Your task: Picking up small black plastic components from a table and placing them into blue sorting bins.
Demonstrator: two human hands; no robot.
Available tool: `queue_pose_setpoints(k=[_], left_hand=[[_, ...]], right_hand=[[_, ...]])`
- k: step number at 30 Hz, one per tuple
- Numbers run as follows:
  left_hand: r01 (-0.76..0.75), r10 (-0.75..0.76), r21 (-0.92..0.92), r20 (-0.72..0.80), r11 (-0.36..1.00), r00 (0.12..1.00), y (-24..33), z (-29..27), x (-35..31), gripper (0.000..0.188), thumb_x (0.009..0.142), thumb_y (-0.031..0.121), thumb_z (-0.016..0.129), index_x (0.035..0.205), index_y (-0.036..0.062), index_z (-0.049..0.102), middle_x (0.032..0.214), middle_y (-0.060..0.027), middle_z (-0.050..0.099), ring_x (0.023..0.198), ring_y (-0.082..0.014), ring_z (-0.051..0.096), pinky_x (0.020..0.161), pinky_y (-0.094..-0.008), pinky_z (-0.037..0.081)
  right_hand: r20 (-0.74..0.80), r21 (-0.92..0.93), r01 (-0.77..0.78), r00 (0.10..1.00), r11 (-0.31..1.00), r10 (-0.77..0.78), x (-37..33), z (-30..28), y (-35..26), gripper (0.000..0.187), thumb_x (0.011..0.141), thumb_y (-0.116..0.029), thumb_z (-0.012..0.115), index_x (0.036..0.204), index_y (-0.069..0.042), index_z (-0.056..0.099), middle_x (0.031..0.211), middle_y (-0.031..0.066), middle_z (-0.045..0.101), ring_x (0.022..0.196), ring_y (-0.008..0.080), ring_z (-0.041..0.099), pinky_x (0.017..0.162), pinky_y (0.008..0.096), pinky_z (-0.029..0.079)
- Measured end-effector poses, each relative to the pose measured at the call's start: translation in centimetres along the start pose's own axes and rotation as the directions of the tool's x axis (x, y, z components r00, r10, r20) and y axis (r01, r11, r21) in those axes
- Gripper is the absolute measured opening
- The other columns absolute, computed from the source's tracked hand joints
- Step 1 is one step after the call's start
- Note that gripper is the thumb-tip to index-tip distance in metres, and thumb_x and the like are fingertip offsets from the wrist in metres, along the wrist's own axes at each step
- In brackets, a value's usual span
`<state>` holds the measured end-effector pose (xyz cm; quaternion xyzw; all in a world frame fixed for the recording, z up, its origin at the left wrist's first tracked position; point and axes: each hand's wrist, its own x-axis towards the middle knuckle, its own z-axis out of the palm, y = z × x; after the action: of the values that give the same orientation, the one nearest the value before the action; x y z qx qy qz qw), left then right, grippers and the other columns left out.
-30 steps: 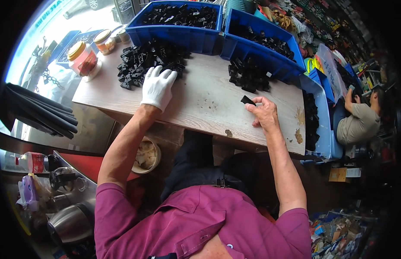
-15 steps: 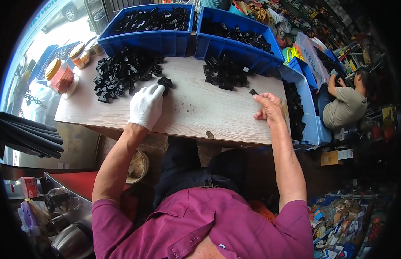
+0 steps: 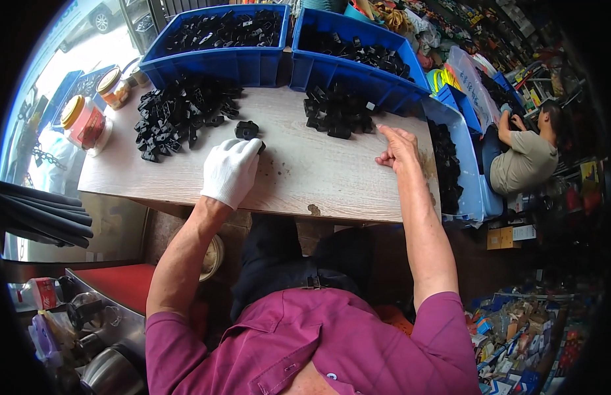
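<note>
Closed at the fingertips of the gloved left grip (image 3: 231,168) on a black piece (image 3: 262,148), left of the frame's centre and just below a loose black part (image 3: 247,130) on the tabletop (image 3: 338,181); apart at the fingers in the bare right grip (image 3: 402,148), right of centre, seemingly empty and near the smaller heap (image 3: 337,113). Probably only partway through, judging by the larger heap (image 3: 174,115) at upper left and the well-filled blue bins (image 3: 216,67) along the top edge, with no telling finished from unfinished.
</note>
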<state>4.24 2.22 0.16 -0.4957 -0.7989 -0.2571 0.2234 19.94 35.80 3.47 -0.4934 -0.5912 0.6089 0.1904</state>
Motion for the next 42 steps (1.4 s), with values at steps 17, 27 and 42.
queue_pose_setpoints(k=[17, 27, 42], left_hand=[[0.221, -0.233, -0.225, -0.029, 0.949, 0.972, 1.9, 1.7, 0.5, 0.031, 0.091, 0.008, 0.069, 0.122, 0.0056, 0.069, 0.101, -0.0128, 0.074, 0.094, -0.0314, 0.071, 0.083, -0.0399, 0.056], [0.408, -0.518, -0.911, 0.322, 0.058, 0.793, 8.3, 6.3, 4.5, 0.032, 0.096, 0.01, 0.066, 0.125, -0.0031, 0.07, 0.102, -0.0081, 0.074, 0.088, -0.0101, 0.065, 0.081, -0.0257, 0.054], [0.052, 0.006, -0.429, 0.132, 0.902, 0.991, 5.2, 4.6, 3.4, 0.024, 0.092, 0.012, 0.066, 0.114, 0.0072, 0.074, 0.112, -0.0116, 0.075, 0.099, -0.0358, 0.069, 0.086, -0.0399, 0.057]], right_hand=[[0.116, 0.072, 0.14, 0.982, 0.988, -0.148, -1.0, 0.8, 1.7, 0.025, 0.088, -0.019, 0.079, 0.101, -0.001, 0.068, 0.061, 0.0008, 0.057, 0.041, 0.0115, 0.052, 0.05, 0.036, 0.061], [0.422, 0.205, 0.243, 0.852, 0.948, -0.31, -8.6, 7.2, 4.6, 0.016, 0.09, -0.017, 0.079, 0.093, -0.004, 0.07, 0.062, -0.0043, 0.057, 0.043, 0.004, 0.044, 0.043, 0.023, 0.047], [0.44, -0.12, 0.196, 0.889, 0.973, -0.125, -8.6, 8.1, 2.8, 0.033, 0.083, -0.004, 0.072, 0.116, -0.002, 0.071, 0.077, 0.005, 0.068, 0.048, 0.0105, 0.056, 0.046, 0.0293, 0.052]])
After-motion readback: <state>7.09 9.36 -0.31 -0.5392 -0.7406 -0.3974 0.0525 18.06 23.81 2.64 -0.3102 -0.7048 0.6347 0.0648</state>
